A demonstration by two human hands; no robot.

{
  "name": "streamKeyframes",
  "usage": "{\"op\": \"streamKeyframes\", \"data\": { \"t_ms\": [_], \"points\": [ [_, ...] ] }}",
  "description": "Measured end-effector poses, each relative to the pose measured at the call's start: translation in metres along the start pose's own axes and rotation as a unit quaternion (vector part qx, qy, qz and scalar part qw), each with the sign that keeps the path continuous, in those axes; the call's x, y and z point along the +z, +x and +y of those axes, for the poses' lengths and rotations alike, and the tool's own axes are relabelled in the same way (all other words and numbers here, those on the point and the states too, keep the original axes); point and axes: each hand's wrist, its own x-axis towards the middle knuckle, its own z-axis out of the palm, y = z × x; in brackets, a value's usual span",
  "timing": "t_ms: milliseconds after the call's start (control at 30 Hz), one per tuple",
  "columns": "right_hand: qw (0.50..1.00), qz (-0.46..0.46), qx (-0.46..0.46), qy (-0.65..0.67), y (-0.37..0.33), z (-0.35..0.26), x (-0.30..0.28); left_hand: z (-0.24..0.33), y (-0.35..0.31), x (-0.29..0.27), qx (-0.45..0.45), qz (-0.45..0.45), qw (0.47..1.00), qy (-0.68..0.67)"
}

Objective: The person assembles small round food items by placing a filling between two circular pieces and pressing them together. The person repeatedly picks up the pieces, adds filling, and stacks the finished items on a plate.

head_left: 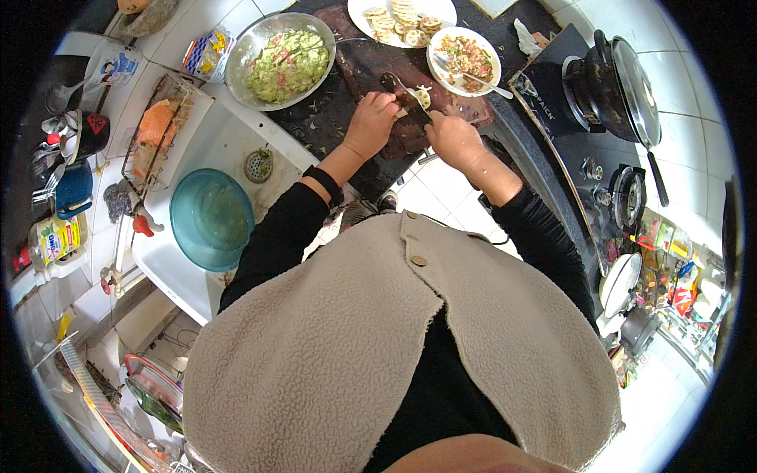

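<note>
Both forearms reach forward over a dark board (pixel 371 71) on the black bench (pixel 315 118). The left hand (pixel 371 122) curls its grip onto a pale slice (pixel 422 96); the right hand (pixel 453 140) is closed on a knife (pixel 406 93) laid against that slice. White tiles surround a sink (pixel 213 150). A bright packet (pixel 206 54) lies beside the steel bowl (pixel 280 59).

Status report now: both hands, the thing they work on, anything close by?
Left hand steadies a pale vegetable slice on the dark cutting board. Right hand grips a knife over it. Bowl with spoon beside the board.
</note>
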Motion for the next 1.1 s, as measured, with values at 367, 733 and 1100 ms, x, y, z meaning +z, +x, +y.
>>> {"op": "streamKeyframes", "data": {
  "t_ms": [367, 733, 1100],
  "points": [
    [0.999, 0.019, 0.011, 0.032, 0.022, 0.007, 0.045, 0.001, -0.004, 0.0, -0.006, -0.011, 1.0, -0.016],
    [1.0, 0.006, -0.004, 0.002, 0.004, 0.0, 0.004, 0.0, -0.004, -0.001, -0.019, -0.006, 1.0, -0.019],
    [0.998, 0.028, 0.012, 0.052, 0.023, 0.002, 0.051, -0.001, -0.007, -0.001, 0.004, 0.004, 1.0, -0.013]
  ]
}}
